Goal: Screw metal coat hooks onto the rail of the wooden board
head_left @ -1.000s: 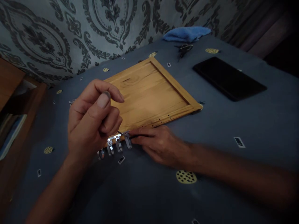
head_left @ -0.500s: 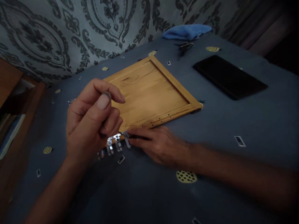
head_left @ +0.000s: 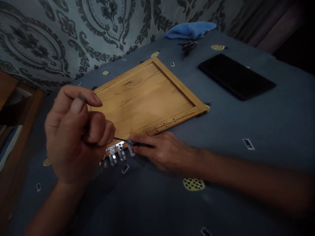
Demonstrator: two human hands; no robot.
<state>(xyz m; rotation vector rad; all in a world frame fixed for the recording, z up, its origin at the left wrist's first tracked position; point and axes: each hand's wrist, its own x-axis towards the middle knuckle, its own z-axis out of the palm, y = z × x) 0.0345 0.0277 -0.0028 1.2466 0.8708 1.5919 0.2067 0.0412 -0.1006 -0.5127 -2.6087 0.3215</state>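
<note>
A wooden framed board (head_left: 145, 95) lies on the blue cloth, with a row of metal hooks (head_left: 120, 152) along its near left edge. My left hand (head_left: 76, 131) is closed above the board's left part; a thin dark screwdriver shaft (head_left: 120, 139) runs from it to the rightmost hook (head_left: 131, 149). Its handle is mostly hidden in the fingers. The fingertips of my right hand (head_left: 167, 149) pinch this same hook from the right. Small dark holes (head_left: 164, 124) line the board's near edge, beyond my right hand.
A black flat device (head_left: 236, 77) lies at the right on the cloth (head_left: 221, 131). Dark scissors (head_left: 189, 47) and a blue towel (head_left: 190, 30) are at the back, near the patterned wall. A wooden shelf (head_left: 24, 131) with books stands at the left.
My left hand has moved left and turned, so more of the screwdriver shaft shows. My right hand stays at the hook. The whole view has shifted slightly.
</note>
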